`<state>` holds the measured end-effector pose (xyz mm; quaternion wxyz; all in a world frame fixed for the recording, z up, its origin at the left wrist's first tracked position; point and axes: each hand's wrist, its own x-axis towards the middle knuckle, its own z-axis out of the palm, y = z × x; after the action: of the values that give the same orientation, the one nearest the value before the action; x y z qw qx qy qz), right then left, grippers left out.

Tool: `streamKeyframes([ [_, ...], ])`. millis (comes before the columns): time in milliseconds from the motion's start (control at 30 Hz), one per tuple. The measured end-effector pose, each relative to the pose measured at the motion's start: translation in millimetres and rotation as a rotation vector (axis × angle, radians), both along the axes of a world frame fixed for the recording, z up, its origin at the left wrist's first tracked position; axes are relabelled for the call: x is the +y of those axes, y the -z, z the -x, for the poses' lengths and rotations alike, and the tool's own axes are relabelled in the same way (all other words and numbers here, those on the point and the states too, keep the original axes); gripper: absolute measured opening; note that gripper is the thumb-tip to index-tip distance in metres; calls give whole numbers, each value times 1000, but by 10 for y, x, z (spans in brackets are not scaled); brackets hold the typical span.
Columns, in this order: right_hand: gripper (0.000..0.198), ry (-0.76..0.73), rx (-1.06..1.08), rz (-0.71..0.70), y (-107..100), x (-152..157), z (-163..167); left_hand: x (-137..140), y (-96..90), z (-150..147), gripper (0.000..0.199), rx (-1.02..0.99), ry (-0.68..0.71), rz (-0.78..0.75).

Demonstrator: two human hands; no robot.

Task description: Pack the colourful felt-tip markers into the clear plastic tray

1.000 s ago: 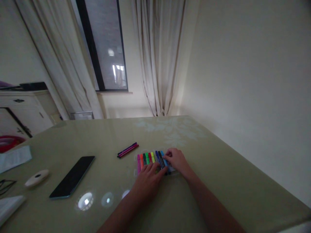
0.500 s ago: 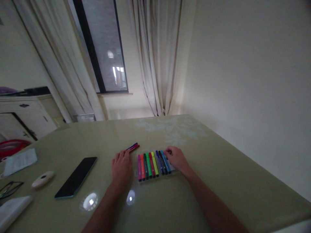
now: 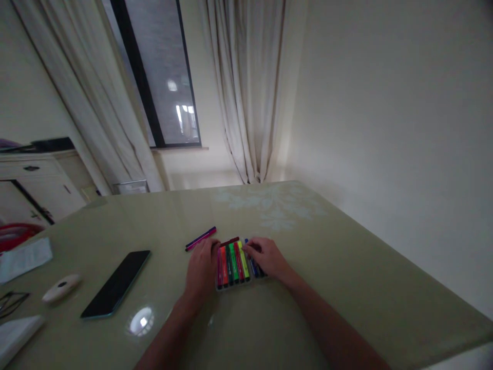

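A clear plastic case (image 3: 231,288) lies on the table with a row of colored markers in it, among them an orange marker (image 3: 224,267), a green marker (image 3: 234,263) and a yellow marker (image 3: 244,263). My left hand (image 3: 202,264) is at the case's left edge, its fingers closed on the left end of a dark red marker (image 3: 230,241) lying crosswise over the row's far ends. My right hand (image 3: 267,257) bends over the right half, fingertips pinched beside the yellow marker and covering most of the blue markers (image 3: 254,268). What it grips is hidden.
Two loose markers (image 3: 201,238), dark blue and magenta, lie beyond my left hand. Leftward are a phone (image 3: 116,284), a white oval object (image 3: 61,288), glasses (image 3: 11,304), a pale blue sheet (image 3: 26,260) and a white box-like object (image 3: 19,331). A wall borders the table's right side.
My left hand has moved right from the loose markers to the case, and a dark red marker now lies across the row. My right hand has shifted left over the blue markers.
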<state>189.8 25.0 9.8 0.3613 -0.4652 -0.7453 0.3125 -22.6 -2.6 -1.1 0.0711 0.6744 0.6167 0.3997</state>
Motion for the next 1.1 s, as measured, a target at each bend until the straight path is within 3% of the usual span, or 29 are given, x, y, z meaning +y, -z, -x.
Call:
streamKeyframes([
  [100,27,-90,111,62,-1,-17,32,-68,-9,-179,23,-314,180,3],
  [200,28,-145,252,146,-13,-11,34,-143,-21,-324,24,-457,260,45],
  [433,38,-193,456,300,-44,-25,32,-187,-31,-393,23,-516,261,62],
  [700,39,-211,520,348,-35,-32,5,-191,-19,-435,30,-568,271,46],
  [900,37,-158,533,309,-17,25,-11,-203,15,-451,34,-451,263,21],
  [967,38,-55,528,271,-28,88,-83,-225,57,-457,35,-307,274,20],
  [1100,29,143,343,157,-64,215,-344,-283,152,-482,42,157,464,29],
])
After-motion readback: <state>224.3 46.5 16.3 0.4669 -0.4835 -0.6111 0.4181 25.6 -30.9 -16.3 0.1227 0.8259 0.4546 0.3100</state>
